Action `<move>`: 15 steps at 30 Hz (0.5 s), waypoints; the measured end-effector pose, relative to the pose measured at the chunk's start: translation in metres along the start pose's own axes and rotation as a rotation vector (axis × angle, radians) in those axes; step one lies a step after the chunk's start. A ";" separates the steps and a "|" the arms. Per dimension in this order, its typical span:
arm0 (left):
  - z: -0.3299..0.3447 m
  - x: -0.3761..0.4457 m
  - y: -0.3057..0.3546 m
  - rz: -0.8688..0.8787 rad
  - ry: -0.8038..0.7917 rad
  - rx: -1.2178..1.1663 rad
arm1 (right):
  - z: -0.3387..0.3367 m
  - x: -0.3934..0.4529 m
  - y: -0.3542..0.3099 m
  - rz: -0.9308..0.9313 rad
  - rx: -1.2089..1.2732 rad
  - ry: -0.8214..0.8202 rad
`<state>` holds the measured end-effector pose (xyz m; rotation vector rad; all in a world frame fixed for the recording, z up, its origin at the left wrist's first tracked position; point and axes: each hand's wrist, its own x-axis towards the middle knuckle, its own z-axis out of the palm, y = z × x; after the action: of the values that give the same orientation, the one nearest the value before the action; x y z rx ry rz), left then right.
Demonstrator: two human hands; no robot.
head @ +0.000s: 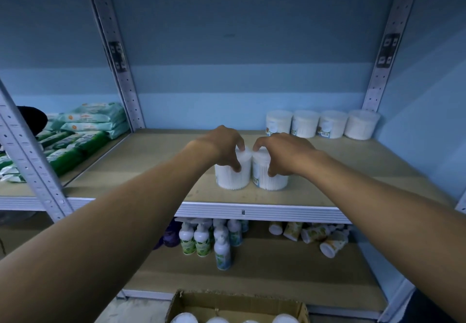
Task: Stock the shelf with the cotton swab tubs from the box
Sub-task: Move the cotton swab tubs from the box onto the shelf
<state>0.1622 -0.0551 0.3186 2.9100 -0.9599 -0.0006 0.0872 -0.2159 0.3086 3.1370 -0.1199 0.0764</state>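
Each hand grasps one upright tub from above: left hand (222,146) on left tub (233,175), right hand (285,152) on right tub (271,177). Tubs touch mid-shelf (151,171); back row (322,123) lies beyond, rightward, nearer the right hand.

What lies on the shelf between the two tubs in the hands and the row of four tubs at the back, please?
Nothing: the head view shows only bare shelf board between the two held tubs and the back row.

Pale blue wall (239,45) across upper frame, dimly lit; perforated grey metal uprights (118,70) at left and right.
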 end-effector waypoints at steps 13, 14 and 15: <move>0.005 0.050 -0.023 -0.041 0.014 0.028 | 0.003 0.062 0.003 0.023 -0.008 -0.037; 0.006 0.054 -0.025 -0.051 0.013 0.022 | 0.003 0.066 0.003 0.026 -0.009 -0.041; 0.006 0.058 -0.028 -0.060 0.012 0.018 | 0.004 0.070 0.004 0.027 -0.010 -0.043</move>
<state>0.2249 -0.0679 0.3122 2.9501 -0.8755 0.0214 0.1567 -0.2252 0.3083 3.1285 -0.1623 0.0087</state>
